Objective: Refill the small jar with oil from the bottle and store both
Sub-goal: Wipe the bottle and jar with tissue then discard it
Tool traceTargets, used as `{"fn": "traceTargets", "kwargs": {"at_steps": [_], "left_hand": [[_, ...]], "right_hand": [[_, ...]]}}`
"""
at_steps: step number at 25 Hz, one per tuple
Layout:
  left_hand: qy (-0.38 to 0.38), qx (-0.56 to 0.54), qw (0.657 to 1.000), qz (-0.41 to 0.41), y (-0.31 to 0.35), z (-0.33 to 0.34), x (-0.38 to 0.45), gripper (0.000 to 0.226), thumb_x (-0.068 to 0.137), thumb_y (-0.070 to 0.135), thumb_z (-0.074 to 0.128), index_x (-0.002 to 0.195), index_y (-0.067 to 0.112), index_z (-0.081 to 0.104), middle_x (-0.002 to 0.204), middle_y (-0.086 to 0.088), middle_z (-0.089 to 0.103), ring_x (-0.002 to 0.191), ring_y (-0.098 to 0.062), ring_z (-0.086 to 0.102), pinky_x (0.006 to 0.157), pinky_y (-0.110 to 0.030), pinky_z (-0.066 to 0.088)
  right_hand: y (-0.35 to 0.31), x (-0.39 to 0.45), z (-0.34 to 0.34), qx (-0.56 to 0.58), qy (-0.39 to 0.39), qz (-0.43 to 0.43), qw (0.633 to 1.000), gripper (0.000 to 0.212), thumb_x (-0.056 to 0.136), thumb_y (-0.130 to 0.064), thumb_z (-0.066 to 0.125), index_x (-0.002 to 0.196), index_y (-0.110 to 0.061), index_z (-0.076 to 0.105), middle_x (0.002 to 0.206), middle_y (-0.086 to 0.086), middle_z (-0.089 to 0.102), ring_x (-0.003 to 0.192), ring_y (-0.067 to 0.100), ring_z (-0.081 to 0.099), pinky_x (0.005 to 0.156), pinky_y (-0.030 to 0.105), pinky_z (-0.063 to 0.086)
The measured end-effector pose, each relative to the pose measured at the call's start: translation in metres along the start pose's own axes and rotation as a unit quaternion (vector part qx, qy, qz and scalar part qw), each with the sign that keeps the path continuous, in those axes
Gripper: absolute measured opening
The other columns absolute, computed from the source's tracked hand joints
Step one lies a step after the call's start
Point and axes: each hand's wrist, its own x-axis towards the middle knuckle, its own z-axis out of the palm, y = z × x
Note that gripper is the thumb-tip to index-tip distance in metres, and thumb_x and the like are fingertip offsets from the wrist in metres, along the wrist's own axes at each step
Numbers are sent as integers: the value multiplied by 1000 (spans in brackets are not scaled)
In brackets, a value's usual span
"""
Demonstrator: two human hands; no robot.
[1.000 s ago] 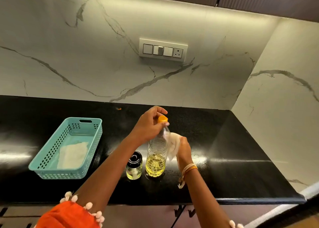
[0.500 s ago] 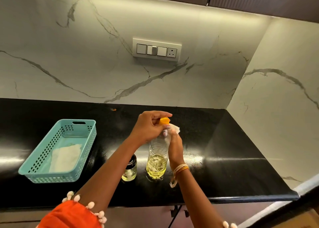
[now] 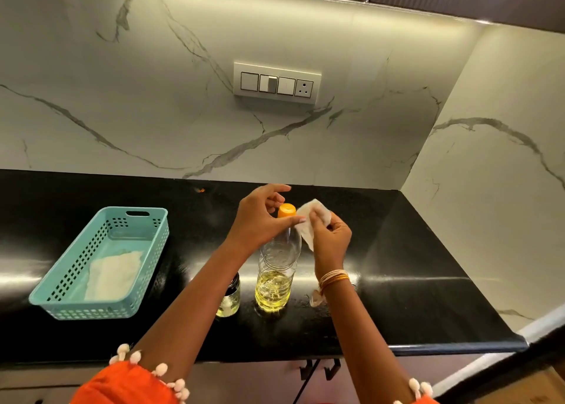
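A clear plastic oil bottle [image 3: 276,276] with an orange cap [image 3: 286,210] stands upright on the black counter [image 3: 397,266], about a third full of yellow oil. My left hand [image 3: 260,218] grips its neck just below the cap. My right hand [image 3: 331,240] holds a white tissue [image 3: 310,221] against the right side of the neck. The small glass jar [image 3: 230,298] with some oil stands just left of the bottle, mostly hidden by my left forearm.
A teal perforated basket [image 3: 55,290] with a white paper liner sits on the counter's left part. The marble backsplash carries a switch panel [image 3: 276,84]. A marble side wall closes the right. The counter's front edge runs below the bottle.
My right hand with the tissue has risen from the bottle's side up to its neck beside the cap. My left hand has stayed at the bottle top.
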Motion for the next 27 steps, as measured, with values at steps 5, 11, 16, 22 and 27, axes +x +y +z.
{"fn": "traceTargets", "kwargs": {"at_steps": [5,11,16,22,27], "left_hand": [[59,-24,998,-20,-9,22,-6,32,84,31,70,110,13,68,102,-4,71,88,-11,65,73,-10,51],[-71,-193,979,-5,-19,10,0,13,87,16,66,100,18,63,104,-18,67,101,-32,66,91,-45,55],[-114,-259,959,-19,-12,12,5,15,86,0,64,98,10,63,102,-16,67,105,-29,67,91,-34,55],[-91,-254,963,-12,-19,18,12,22,88,4,62,110,1,66,117,-14,67,108,-23,64,91,-30,54],[-85,-270,959,-31,-26,8,22,16,90,8,60,104,7,66,109,-14,70,102,-26,65,87,-30,54]], "right_hand": [[17,-34,10,23,-89,-13,996,25,94,-5,52,106,-15,71,100,5,72,98,22,67,85,36,56],[50,-39,-6,-61,-68,0,996,30,91,1,51,107,-13,72,98,6,73,92,15,67,80,27,56],[31,-22,-12,-48,74,6,996,33,89,1,48,99,-18,72,91,13,71,79,22,62,71,37,55],[15,-65,9,-117,4,-186,975,44,86,15,45,116,-8,65,118,1,64,109,9,61,93,18,49],[72,-82,-14,-247,-38,-270,930,50,68,24,47,106,1,69,123,15,63,117,25,59,98,33,49]]}}
